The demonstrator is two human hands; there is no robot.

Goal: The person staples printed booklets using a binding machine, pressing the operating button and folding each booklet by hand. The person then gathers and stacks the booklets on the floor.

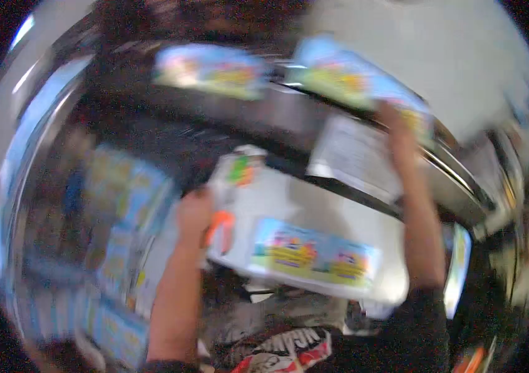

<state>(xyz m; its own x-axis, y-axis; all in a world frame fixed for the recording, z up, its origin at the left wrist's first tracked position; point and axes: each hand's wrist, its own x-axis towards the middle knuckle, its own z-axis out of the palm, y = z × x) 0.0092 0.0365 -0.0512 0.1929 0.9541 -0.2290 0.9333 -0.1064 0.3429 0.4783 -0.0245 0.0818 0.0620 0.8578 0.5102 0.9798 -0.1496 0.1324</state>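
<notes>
The picture is smeared by motion. My right hand (pixel 395 127) reaches forward to a colourful printed sheet (pixel 354 74) on the edge of a dark machine-like ledge, overlapping its right part. Whether the fingers grip the sheet is too blurred to tell. At the left end of a white work surface (pixel 271 193) is my left hand (pixel 195 211), its fingers blurred. Close beside it lies an orange-handled tool (pixel 221 231). Another printed sheet (pixel 314 253), blue and yellow with two matching designs, lies flat on the white surface between my arms.
Farther back on the ledge is a printed sheet (pixel 211 69). White paper with faint print (pixel 358 152) hangs below the ledge. Several stacks of printed pieces (pixel 131 186) stand at the left. A small green and orange item (pixel 239 171) sits at the white surface's far-left corner.
</notes>
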